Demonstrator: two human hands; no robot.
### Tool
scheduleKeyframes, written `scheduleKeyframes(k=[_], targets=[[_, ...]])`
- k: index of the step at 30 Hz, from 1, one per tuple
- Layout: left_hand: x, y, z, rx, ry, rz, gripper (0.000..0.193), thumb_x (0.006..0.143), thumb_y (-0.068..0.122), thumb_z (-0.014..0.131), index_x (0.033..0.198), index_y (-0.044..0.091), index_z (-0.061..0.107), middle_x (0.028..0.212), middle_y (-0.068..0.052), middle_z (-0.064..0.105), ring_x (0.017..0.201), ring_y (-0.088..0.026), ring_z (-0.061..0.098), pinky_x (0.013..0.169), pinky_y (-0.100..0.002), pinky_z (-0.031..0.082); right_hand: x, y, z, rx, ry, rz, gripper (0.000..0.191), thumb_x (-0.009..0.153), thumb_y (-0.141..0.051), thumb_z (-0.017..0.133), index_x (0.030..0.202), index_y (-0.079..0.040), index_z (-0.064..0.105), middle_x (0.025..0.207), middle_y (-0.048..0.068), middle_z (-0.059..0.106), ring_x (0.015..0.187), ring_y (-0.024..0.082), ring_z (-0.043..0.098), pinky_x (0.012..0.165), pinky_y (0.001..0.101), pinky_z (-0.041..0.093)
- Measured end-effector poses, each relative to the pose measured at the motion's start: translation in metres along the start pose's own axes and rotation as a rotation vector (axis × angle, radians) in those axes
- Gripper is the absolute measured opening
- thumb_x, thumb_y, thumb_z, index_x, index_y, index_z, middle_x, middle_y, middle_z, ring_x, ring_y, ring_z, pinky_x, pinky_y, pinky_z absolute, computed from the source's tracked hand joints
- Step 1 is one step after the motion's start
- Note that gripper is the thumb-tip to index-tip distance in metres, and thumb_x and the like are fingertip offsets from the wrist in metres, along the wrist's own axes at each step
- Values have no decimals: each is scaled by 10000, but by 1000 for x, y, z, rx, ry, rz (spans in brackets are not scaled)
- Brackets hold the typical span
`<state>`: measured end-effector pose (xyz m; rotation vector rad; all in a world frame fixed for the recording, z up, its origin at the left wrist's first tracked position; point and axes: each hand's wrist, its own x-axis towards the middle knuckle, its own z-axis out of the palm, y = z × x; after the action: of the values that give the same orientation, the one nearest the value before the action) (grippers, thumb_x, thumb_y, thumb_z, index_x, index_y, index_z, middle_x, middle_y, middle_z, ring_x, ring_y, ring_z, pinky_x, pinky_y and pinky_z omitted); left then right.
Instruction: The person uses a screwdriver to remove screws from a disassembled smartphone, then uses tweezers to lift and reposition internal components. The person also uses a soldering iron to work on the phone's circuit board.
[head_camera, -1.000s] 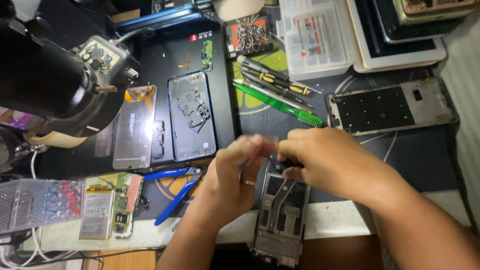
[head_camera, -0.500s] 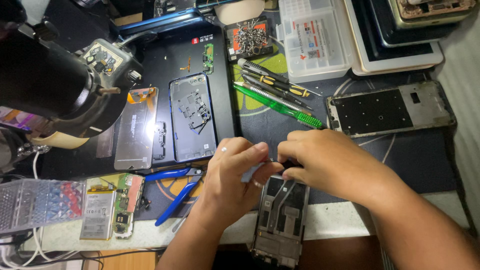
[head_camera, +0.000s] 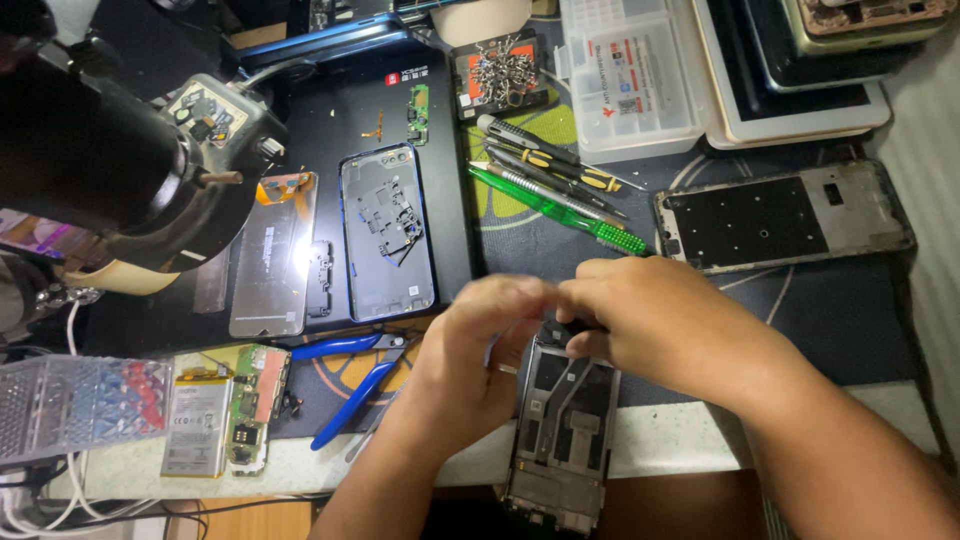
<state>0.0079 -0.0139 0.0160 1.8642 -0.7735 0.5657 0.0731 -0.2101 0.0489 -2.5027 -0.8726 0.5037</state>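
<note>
An opened phone with its back off lies at the near edge of the bench, inner metal plates and dark parts showing. My left hand rests at its upper left, fingers pinched together and blurred at the phone's top end. Coming in from the right, my right hand covers the top edge, its fingers curled on it. Both sets of fingertips meet over the top of the phone; what lies between them is hidden.
A black microscope looms at the left. On the dark mat lie a blue phone shell, a dark panel, blue-handled pliers, a battery with a circuit board, screwdrivers, a grey phone frame and a clear parts box.
My left hand's fingers have shifted a little to the right towards the right hand's fingertips over the phone's top. The phone and the right hand have stayed in place.
</note>
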Motion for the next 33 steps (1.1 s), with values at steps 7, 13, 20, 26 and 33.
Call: scheduleKeyframes(k=[7, 13, 20, 26, 33], targets=[[3, 5, -4, 117, -21, -97, 525, 911, -39, 783, 1306, 66, 452, 1070, -164, 641, 936, -300, 684, 840, -383, 560, 0, 0, 1, 18, 1, -15, 280, 749, -319, 797, 967, -167, 707, 934, 64, 677, 877, 322, 672, 705, 474, 511], [2, 5, 1, 156, -20, -20, 604, 956, -28, 801, 1396, 116, 413, 1275, -178, 555, 1030, -251, 699, 845, -315, 634, -1, -1, -1, 13, -3, 10, 307, 757, -337, 810, 996, -174, 709, 947, 63, 677, 885, 322, 673, 719, 470, 519], [-3, 0, -1, 98, -33, -62, 591, 983, -83, 749, 1419, 137, 416, 1452, -210, 451, 992, -194, 686, 837, -303, 606, -1, -1, 0, 4, 21, -13, 323, 734, -329, 826, 996, -179, 711, 952, 61, 680, 883, 326, 674, 709, 475, 517], [-2, 2, 1, 143, 15, -32, 596, 944, -68, 731, 1397, 108, 386, 1395, -205, 413, 1142, -273, 660, 923, -328, 617, -1, -1, 1, -9, 7, -11, 295, 754, -331, 811, 982, -177, 704, 944, 62, 675, 884, 321, 675, 706, 475, 518], [-2, 4, 1, 193, 9, -24, 577, 931, -70, 764, 1369, 97, 429, 1333, -188, 433, 1087, -266, 631, 918, -351, 595, -3, -1, 0, 9, 8, -12, 275, 762, -299, 789, 992, -179, 701, 934, 65, 675, 874, 323, 675, 707, 475, 517]])
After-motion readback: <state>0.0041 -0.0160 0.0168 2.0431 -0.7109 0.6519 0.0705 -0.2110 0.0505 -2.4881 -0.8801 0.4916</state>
